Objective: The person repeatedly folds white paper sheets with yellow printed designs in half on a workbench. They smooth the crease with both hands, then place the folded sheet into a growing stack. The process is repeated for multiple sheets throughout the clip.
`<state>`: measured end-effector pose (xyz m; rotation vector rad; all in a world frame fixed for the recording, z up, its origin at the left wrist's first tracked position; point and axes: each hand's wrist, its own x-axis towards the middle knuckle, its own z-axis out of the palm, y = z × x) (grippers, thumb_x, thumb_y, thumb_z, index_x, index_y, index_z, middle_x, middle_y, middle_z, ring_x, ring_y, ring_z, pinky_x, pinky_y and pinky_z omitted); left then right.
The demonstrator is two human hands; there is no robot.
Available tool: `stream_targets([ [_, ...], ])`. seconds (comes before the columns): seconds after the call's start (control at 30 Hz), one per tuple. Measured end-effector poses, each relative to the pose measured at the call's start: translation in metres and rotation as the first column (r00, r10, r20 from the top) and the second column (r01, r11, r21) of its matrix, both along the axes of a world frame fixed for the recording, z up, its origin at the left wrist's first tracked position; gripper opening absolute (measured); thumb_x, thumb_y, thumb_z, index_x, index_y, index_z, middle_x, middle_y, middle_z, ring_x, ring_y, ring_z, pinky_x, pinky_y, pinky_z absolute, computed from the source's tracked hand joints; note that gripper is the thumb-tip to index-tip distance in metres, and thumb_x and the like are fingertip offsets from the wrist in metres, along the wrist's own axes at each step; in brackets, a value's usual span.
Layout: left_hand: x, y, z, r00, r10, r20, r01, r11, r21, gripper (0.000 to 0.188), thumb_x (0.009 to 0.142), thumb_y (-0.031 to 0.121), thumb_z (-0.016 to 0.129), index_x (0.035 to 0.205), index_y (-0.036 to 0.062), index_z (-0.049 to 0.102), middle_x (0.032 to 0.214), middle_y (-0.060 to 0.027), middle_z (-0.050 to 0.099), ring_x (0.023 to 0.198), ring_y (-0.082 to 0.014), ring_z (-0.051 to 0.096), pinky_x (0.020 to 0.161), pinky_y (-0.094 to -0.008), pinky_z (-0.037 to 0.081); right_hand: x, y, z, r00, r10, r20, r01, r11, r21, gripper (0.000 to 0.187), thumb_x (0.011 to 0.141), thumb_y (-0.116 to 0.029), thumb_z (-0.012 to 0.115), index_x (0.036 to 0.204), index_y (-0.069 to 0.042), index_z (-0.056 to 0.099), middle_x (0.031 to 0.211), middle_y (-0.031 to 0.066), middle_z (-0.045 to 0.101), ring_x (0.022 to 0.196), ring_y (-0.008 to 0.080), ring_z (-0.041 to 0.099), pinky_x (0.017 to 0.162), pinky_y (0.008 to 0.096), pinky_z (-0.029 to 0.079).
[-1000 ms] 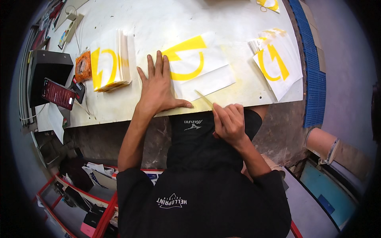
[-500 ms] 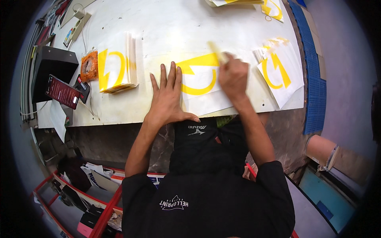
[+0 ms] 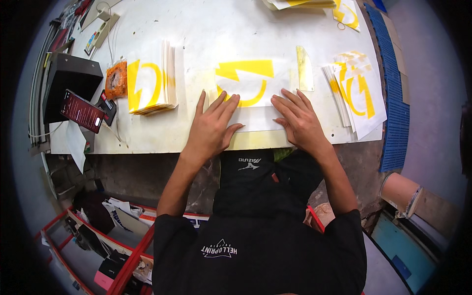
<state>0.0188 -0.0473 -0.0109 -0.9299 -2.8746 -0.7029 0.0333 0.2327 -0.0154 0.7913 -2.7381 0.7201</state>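
Since half a second ago: the right hand (image 3: 300,120) is no longer swinging the yellow-stained flat strip (image 3: 305,69). The strip is now lying on the tabletop (image 3: 206,44), upper right of centre, just beside the white sheet (image 3: 253,93). The right hand is now resting at the sheet's lower right.

Meaning, my read: strip work is pausing, and both hands are working the sheet directly, probably handling the fold.

Sheet is sitting mid-frame near the tabletop's front edge, yellow graphic facing up, plain white part lying nearest the person.

Left hand (image 3: 210,125) is staying on the sheet's left side, fingers extending, thumb standing apart. Right hand is mirroring it: open, fingers stretching onto the sheet, thumb pointing inward. Neither is closing round anything. Fingertips are small here, so can't tell whether they're pressing down or pinching a paper edge.

Other differences: the right hand was blurring over the sheet's upper right; now it's showing sharp, and the graphic is lying uncovered there.
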Motion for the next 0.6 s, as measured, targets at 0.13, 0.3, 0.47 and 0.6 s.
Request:
stream_targets([
  [0.13,0.011,0.005,-0.011,0.996,0.061,-0.061,-0.057,0.996,0.064,0.057,0.085,0.016,0.081,0.137,0.0063,0.063,0.131,-0.0115,0.068,0.129,-0.0298,0.061,0.121,-0.0555,0.033,0.007,-0.002,-0.004,0.999,-0.032,0.038,0.033,0.999,-0.022,0.042,0.084,-0.005,0.076,0.126,-0.004,0.069,0.116,0.0111,0.068,0.117,0.0295,0.061,0.111,0.0518,0.042],
  [0.3,0.016,0.005,-0.013,0.983,0.053,-0.178,-0.034,0.994,0.107,0.04,0.083,0.01,0.078,0.123,0.0065,0.072,0.122,-0.0097,0.071,0.119,-0.0282,0.065,0.112,-0.0514,0.045,0.014,0.002,-0.009,0.995,-0.004,-0.101,0.003,1.0,-0.012,0.038,0.084,-0.006,0.076,0.122,-0.004,0.072,0.112,0.0094,0.068,0.111,0.0284,0.062,0.109,0.0511,0.045],
  [0.47,0.037,0.007,-0.02,0.975,0.069,-0.21,-0.054,0.996,0.077,0.033,0.089,0.013,0.075,0.121,0.0043,0.074,0.13,-0.0132,0.07,0.125,-0.0349,0.064,0.109,-0.0509,0.05,0.031,-0.002,-0.012,0.995,0.031,-0.097,-0.028,0.999,0.035,0.037,0.088,-0.016,0.076,0.123,-0.005,0.073,0.133,0.0082,0.067,0.129,0.0304,0.059,0.115,0.0509,0.042],
  [0.6,0.049,-0.001,-0.02,0.991,-0.002,-0.132,0.007,0.999,0.033,0.038,0.092,0.016,0.074,0.128,0.0036,0.072,0.139,-0.0149,0.067,0.136,-0.038,0.058,0.114,-0.053,0.046,0.047,0.002,-0.012,0.999,0.042,-0.022,-0.04,0.995,0.092,0.04,0.09,-0.025,0.076,0.126,-0.006,0.073,0.144,0.0075,0.064,0.139,0.0314,0.054,0.119,0.0506,0.038],
])
